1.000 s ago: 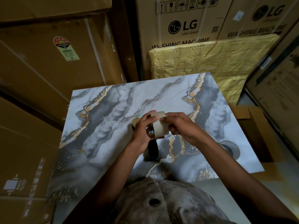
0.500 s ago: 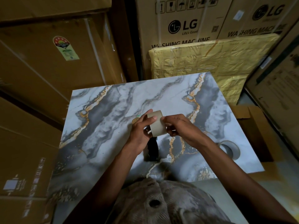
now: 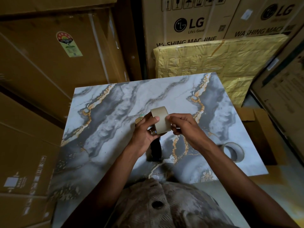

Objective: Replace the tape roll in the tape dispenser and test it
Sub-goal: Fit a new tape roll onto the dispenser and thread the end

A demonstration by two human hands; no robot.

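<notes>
A beige tape roll is held upright above the middle of the marble-patterned tabletop. My left hand grips its left side, thumb on the outer band. From the right, my right hand pinches the roll's edge with fingertips. Under the hands is the tape dispenser: its black handle points toward me, and a bit of its metal front shows left of the roll. Most of the dispenser is hidden by my hands. A second, nearly empty tape roll lies flat at the table's right edge.
Large cardboard boxes wall in the table on the left, back and right. A yellow wrapped panel leans behind the far edge. An open carton sits low on the right. My shirt fills the near bottom.
Both hands have lifted the tape roll slightly up and away from me; the roll has turned a little in my fingers. The dispenser handle stays in place.
</notes>
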